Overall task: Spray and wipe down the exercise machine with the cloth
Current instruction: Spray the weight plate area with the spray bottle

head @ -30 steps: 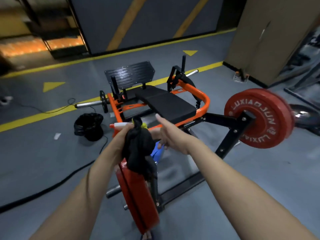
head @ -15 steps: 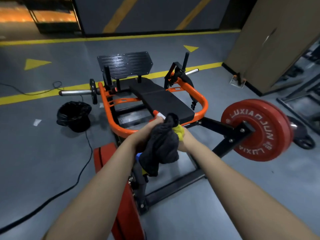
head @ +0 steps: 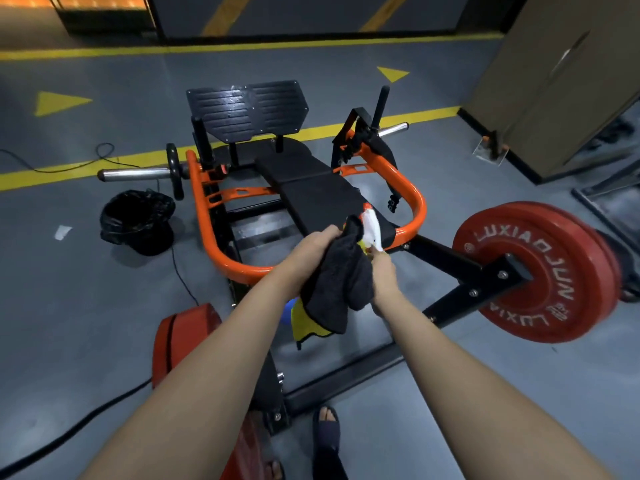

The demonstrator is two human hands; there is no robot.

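cloth (head: 341, 282): dark grey, yellow-backed, hanging bunched from left fingers (head: 329, 234)
spray bottle (head: 372, 226): white head, pinched at right fingertips (head: 376, 253)
exercise machine (head: 414, 202): orange-black, beyond both

Gym, weight plate (head: 535, 271), exercise machine (head: 304, 188)

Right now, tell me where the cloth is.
Middle of the head view: the cloth hangs from the left hand, close beside the right hand, in front of the near end of the machine's orange frame.

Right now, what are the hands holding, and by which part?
Left hand grips the dark cloth by its top end. Right hand curls at the spray bottle, by its white head beside the cloth; its grip cannot be told.
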